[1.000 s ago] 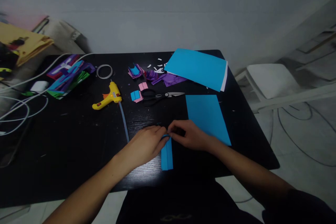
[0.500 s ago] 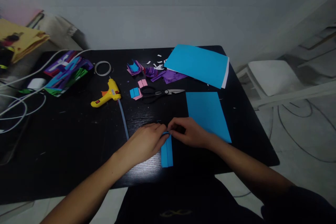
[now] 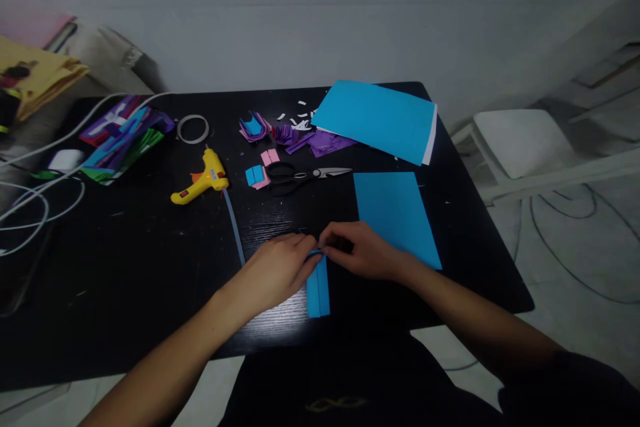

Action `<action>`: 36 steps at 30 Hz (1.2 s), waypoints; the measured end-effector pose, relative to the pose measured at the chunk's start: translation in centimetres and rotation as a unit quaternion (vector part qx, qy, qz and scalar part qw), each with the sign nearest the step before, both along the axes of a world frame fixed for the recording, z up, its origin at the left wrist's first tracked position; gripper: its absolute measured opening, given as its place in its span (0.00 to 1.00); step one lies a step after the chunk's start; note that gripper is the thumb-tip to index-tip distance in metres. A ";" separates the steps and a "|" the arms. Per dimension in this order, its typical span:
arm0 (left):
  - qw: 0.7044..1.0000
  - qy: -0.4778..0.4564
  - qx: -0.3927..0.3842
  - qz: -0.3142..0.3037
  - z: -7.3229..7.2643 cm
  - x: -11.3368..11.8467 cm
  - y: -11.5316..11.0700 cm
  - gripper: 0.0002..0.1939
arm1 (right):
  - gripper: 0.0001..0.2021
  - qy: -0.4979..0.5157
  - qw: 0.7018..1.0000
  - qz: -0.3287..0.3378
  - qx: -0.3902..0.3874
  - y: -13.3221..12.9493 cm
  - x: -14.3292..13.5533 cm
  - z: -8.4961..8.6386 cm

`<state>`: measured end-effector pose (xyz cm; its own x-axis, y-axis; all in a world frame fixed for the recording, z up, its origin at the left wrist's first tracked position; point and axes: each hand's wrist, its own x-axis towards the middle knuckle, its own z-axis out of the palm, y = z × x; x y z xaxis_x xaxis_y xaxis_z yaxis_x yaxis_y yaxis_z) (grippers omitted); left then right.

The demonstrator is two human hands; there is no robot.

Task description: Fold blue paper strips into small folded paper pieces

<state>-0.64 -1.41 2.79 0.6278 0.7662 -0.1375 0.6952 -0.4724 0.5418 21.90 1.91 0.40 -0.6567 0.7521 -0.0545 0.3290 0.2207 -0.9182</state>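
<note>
Strip [image 3: 319,290] of folded blue paper lies near the table's front edge, its length running away from the body, its far end under the fingers. The table [image 3: 150,280], black and the broadest thing about, carries it flat. Two blue sheets come next: the upper sheet [image 3: 375,117] sits askew at the back over white paper [image 3: 431,137], and the lower sheet [image 3: 397,213] lies flat, partly beneath the right arm.

The left hand [image 3: 280,263] rests palm down, its fingers close together, thumb and fingertips closed on the strip's far end. The right hand [image 3: 360,250] curls loosely, thumb and forefinger pinched together at the same end, near its right corner. Their exact grip is partly hidden.

The strip should be very light, bendable yet crisp along its folds, easily creased and apt to slide on the smooth top. It is best pressed flat along the body and nipped by the end edge, without squeezing hard.

Smaller still, beyond the hands, are the yellow glue gun [image 3: 205,178], the scissors [image 3: 313,174] with blades pointing right, a small blue square [image 3: 255,175] and white scraps [image 3: 301,125].
</note>
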 end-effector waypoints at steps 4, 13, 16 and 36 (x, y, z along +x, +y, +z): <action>1.000 -0.006 -0.002 0.003 -0.1 -0.1 0.0 0.11 | 0.01 -0.001 1.000 -0.003 -0.004 0.0 -0.1 0.1; 1.000 -0.016 0.000 0.003 0.1 -0.1 0.0 0.13 | 0.02 -0.015 1.000 -0.001 -0.013 0.0 -0.1 0.5; 1.000 -0.020 0.004 0.002 0.2 -0.1 0.0 0.13 | 0.02 -0.020 1.000 0.000 -0.016 0.0 -0.1 0.6; 1.000 0.001 0.002 -0.001 0.6 0.1 -0.1 0.10 | 0.02 -0.023 1.000 0.005 0.006 0.0 0.2 0.4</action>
